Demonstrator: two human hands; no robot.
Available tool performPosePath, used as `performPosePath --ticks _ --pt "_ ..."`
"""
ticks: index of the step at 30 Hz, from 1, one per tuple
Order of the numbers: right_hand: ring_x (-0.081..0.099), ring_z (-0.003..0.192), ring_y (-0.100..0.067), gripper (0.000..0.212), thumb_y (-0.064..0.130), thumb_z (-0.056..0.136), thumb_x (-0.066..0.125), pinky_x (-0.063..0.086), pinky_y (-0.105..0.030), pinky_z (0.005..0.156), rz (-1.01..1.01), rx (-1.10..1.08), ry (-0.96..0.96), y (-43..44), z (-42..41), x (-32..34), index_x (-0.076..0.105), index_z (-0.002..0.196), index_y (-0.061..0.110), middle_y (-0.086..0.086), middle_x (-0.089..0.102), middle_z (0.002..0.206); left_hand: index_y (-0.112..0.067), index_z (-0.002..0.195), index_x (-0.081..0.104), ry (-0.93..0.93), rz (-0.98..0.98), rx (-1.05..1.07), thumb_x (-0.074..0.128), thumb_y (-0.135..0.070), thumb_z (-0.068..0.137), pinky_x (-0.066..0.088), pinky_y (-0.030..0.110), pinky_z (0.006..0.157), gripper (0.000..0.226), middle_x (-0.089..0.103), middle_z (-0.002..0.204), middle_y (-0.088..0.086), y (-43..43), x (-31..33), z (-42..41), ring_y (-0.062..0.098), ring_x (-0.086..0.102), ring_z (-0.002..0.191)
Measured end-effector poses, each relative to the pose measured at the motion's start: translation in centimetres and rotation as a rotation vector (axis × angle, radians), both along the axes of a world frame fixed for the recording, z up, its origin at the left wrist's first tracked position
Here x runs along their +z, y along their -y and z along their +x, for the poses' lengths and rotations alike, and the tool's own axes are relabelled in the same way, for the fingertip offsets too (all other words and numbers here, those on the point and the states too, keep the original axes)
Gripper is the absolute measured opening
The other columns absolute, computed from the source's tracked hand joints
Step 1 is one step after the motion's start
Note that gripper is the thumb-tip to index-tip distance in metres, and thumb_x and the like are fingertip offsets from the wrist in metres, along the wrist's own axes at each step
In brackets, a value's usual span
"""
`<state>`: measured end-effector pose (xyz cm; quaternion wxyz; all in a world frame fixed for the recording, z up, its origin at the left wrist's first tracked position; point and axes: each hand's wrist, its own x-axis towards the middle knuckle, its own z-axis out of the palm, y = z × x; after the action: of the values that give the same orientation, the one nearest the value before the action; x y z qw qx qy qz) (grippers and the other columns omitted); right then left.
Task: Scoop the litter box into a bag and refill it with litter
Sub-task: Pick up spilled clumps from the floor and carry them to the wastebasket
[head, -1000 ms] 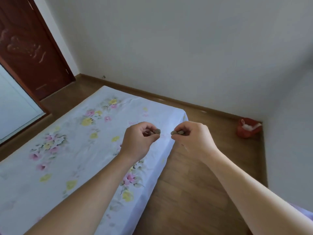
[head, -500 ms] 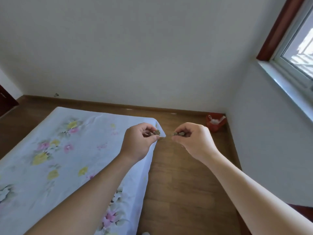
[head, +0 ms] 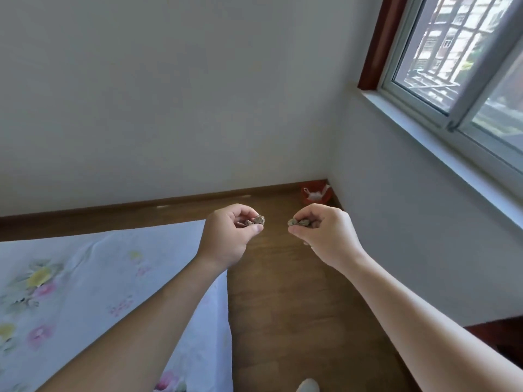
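A person stands beside a bed (head: pixel 85 278) with both bare arms stretched forward. The left hand (head: pixel 226 239) is curled, its thumb and fingertips pinching small grey-brown lumps, the left clumps (head: pixel 257 220). The right hand (head: pixel 322 236) is curled the same way and pinches the right clumps (head: pixel 298 222) between thumb and forefinger. The hands are level with each other, near but not touching, and the clumps face one another across the gap. The left hand is over the bed's far corner. The right hand is over the floor (head: pixel 283 306).

The bed fills the lower left and is covered by a pale sheet printed with pink and yellow flowers. The floor is brown wooden planks. It runs along the bed's right side to a brown skirting (head: pixel 141 205) at the foot of a plain white wall.

In the far corner, where two walls meet, a red bin (head: pixel 327 198) stands on the floor. A white bag (head: pixel 314 195) sits inside it with its handles sticking up. The bin is beyond the hands and well apart from them.

High on the right wall is a window (head: pixel 452 66) with a grey frame and a dark red wooden surround. Bars and buildings show through the glass. The edge of some dark red furniture (head: pixel 503 338) shows at the lower right. A pale rounded shape (head: pixel 307 386) lies on the floor at the bottom edge, too cropped to identify.
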<state>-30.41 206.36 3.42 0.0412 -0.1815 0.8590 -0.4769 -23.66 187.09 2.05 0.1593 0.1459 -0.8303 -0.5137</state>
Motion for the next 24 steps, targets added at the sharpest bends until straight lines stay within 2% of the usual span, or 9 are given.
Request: performPosePath --ticks 6,11,16,21,24 --pt "0.061 0.056 -0.001 0.013 0.023 0.076 0.084 0.046 -0.011 0.055 0.004 -0.062 -0.01 -1.0 -6.7 -0.7 0.073 0.082 0.026 0.013 0.065 0.066 -0.025 0.077 0.072 0.011 -0.022 -0.058 0.081 -0.01 0.077 0.057 0.026 0.07 0.017 0.072 0.073 -0.007 -0.9 -0.9 -7.9 0.009 0.068 0.069" --pt "0.062 0.055 0.0 0.011 0.023 0.076 0.083 0.047 -0.011 0.055 -0.014 -0.081 -0.016 -1.7 -13.6 -0.8 0.073 0.081 0.025 0.011 0.067 0.067 -0.022 0.079 0.073 0.023 -0.025 -0.037 0.082 -0.01 0.076 0.052 0.017 0.064 0.015 0.072 0.072 -0.006 -1.6 -0.5 -14.7 0.004 0.066 0.065" --pt "0.062 0.057 0.002 0.012 0.022 0.077 0.083 0.045 -0.008 0.054 0.002 -0.044 -0.016 -1.6 -19.6 -0.6 0.073 0.083 0.023 0.012 0.068 0.071 -0.022 0.081 0.074 0.029 -0.031 -0.025 0.082 -0.012 0.076 0.059 0.031 0.069 0.014 0.073 0.074 -0.006 -1.3 -0.7 -20.7 0.01 0.069 0.069" --pt "0.062 0.058 0.004 0.012 0.021 0.077 0.083 0.045 -0.007 0.055 0.029 -0.053 -0.01 -0.7 -25.0 -1.3 0.073 0.084 0.023 0.013 0.067 0.072 -0.022 0.081 0.074 0.052 -0.009 -0.037 0.083 -0.013 0.076 0.058 0.034 0.07 0.014 0.073 0.073 -0.006 -0.2 -1.4 -26.2 0.012 0.069 0.068" --pt "0.064 0.058 -0.001 0.011 0.022 0.077 0.083 0.048 -0.011 0.056 0.026 -0.083 0.02 0.5 -28.7 -2.0 0.073 0.082 0.023 0.011 0.069 0.072 -0.023 0.079 0.073 0.075 0.038 -0.055 0.083 -0.012 0.075 0.059 0.038 0.071 0.015 0.073 0.07 -0.005 1.3 -2.1 -30.3 0.016 0.069 0.067"
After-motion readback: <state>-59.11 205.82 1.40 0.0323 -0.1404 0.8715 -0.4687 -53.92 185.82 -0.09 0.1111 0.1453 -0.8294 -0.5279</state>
